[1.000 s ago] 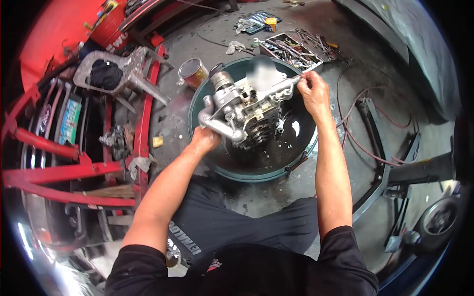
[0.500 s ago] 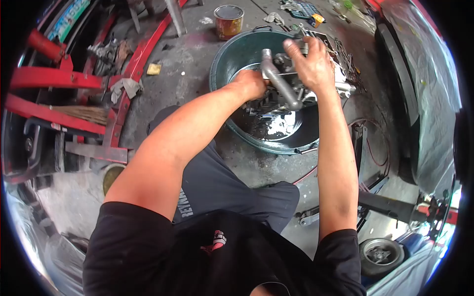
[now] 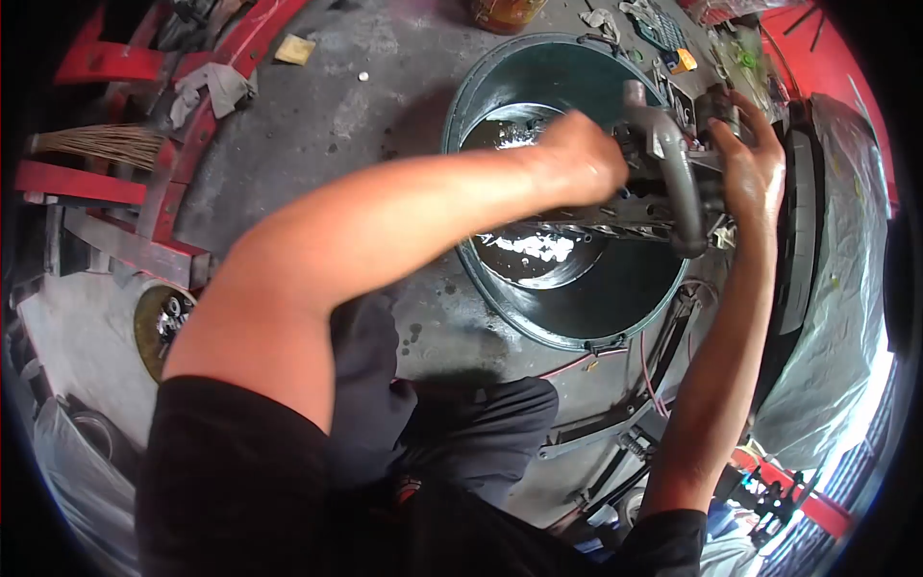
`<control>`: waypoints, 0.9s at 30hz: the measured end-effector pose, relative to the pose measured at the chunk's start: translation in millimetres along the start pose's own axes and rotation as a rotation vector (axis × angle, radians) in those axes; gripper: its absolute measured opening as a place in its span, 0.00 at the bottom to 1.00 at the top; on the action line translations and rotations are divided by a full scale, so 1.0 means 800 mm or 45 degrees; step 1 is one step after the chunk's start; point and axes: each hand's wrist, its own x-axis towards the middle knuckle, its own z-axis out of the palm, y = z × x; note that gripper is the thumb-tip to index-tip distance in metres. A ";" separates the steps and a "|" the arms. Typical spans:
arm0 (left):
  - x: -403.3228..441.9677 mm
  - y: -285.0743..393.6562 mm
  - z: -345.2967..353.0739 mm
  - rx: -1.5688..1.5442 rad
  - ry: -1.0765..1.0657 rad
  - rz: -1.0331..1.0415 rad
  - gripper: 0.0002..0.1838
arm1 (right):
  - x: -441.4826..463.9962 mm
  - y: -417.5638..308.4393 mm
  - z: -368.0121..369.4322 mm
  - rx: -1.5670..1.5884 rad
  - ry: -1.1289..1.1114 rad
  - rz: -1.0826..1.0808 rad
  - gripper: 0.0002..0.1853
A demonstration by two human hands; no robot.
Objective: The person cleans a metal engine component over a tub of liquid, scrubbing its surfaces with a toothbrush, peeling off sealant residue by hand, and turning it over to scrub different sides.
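Note:
A metal engine part with a bent grey pipe lies across the right side of a green tub, above the tub's rim. My left hand is closed on the part's left side, its fingertips partly hidden. At the part's right end, my right hand has its fingers wrapped round a dark cylindrical piece. Dark, shiny liquid lies in the tub's bottom, below the part.
Red metal frames and a grey rag are at the left. A can stands beyond the tub. Plastic-covered bodywork is at the right. A bowl of small parts sits at the lower left.
The engine part has swung round and shifted to the tub's right side, with both hands on it. My right hand has moved to its far right end. The view has turned.

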 end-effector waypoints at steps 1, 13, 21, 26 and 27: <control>0.003 -0.038 -0.009 0.355 0.061 0.497 0.13 | 0.008 0.003 0.003 -0.063 0.007 -0.054 0.29; 0.021 -0.058 0.000 0.393 0.622 0.494 0.06 | 0.076 -0.018 0.019 0.030 -0.111 0.060 0.25; 0.027 -0.094 0.022 0.093 0.310 0.297 0.09 | 0.107 -0.003 0.025 -0.011 -0.117 -0.011 0.27; 0.038 -0.093 0.005 0.193 0.295 0.203 0.11 | 0.135 0.008 0.032 -0.004 -0.158 -0.026 0.27; 0.024 -0.108 -0.005 0.194 0.239 0.172 0.11 | 0.138 0.009 0.031 -0.110 -0.128 -0.065 0.27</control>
